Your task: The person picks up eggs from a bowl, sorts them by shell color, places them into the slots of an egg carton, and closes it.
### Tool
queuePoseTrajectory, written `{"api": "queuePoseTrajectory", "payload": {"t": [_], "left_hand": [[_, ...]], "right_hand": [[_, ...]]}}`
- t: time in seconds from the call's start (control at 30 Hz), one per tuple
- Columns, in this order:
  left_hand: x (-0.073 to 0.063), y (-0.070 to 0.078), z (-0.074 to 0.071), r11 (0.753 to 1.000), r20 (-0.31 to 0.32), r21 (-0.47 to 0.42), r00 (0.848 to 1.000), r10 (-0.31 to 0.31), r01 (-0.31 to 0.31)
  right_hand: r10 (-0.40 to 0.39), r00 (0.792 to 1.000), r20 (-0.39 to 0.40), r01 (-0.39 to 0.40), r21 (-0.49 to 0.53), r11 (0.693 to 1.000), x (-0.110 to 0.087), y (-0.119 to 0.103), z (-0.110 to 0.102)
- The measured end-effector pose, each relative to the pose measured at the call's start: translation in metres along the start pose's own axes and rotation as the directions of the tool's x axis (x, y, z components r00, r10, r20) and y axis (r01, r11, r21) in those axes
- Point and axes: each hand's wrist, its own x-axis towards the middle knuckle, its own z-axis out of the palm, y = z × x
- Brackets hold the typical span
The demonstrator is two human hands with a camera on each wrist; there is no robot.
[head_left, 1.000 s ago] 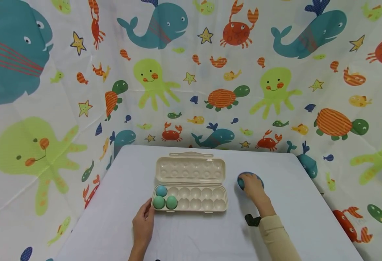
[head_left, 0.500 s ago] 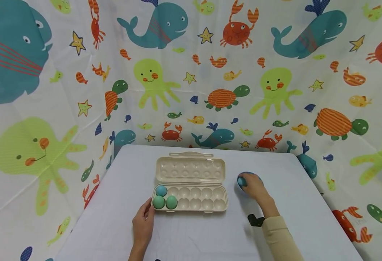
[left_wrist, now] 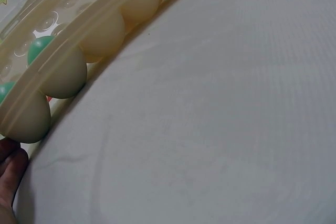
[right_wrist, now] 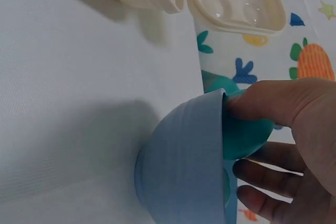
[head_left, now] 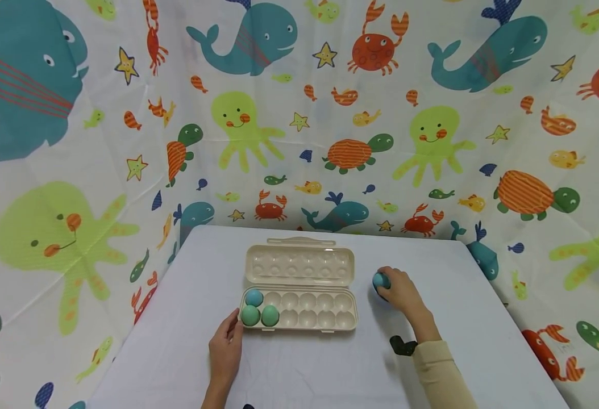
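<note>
In the head view, my left hand [head_left: 225,347] holds the near left corner of a beige egg carton [head_left: 325,328], which lies with its lid up. Its fingertips also show at the carton's end in the left wrist view. At the left end sit a blue egg [head_left: 254,297] and two green eggs [head_left: 250,316]. On the right, my right hand [head_left: 400,291] pinches a teal egg [right_wrist: 247,135] with thumb and fingers at the mouth of a blue bowl [right_wrist: 184,156]. Another green egg shows partly inside the bowl; the hand hides most of the bowl in the head view.
A white cloth covers the table [head_left: 304,369]. A small black object [head_left: 403,345] appears beside the right sleeve [head_left: 437,369]. Behind the table hangs a curtain [head_left: 289,170] printed with sea animals.
My right hand has drawn the teal egg slightly up and toward the bowl's near left rim, with more of the egg showing. My left hand stays at the carton.
</note>
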Motion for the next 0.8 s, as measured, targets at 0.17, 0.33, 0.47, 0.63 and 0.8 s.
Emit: {"api": "queuePoseTrajectory", "payload": {"t": [0.17,0.33,0.47,0.63,0.8], "left_hand": [[-0.001,-0.001,-0.001,1.000,0.001,-0.007,1.000,0.007,-0.007],[0.000,-0.001,-0.002,1.000,0.000,-0.018,1.000,0.014,-0.014],[0.002,-0.001,-0.002,0.999,-0.006,-0.017,1.000,0.028,-0.028],[0.002,-0.001,-0.002,0.999,-0.002,-0.026,0.999,0.043,-0.043],[0.000,-0.001,-0.001,0.998,0.002,-0.044,0.999,0.033,-0.033]], "right_hand": [[0.016,1.000,-0.002,-0.016,0.003,1.000,-0.002,-0.003,-0.003],[0.025,0.999,-0.030,-0.024,0.043,0.999,-0.004,-0.008,-0.007],[0.044,0.997,-0.060,-0.038,0.097,0.995,-0.004,-0.015,-0.010],[0.029,0.989,-0.142,-0.008,0.148,0.989,-0.004,-0.026,-0.009],[-0.033,0.975,-0.218,0.077,0.197,0.977,-0.005,-0.048,-0.003]]}}
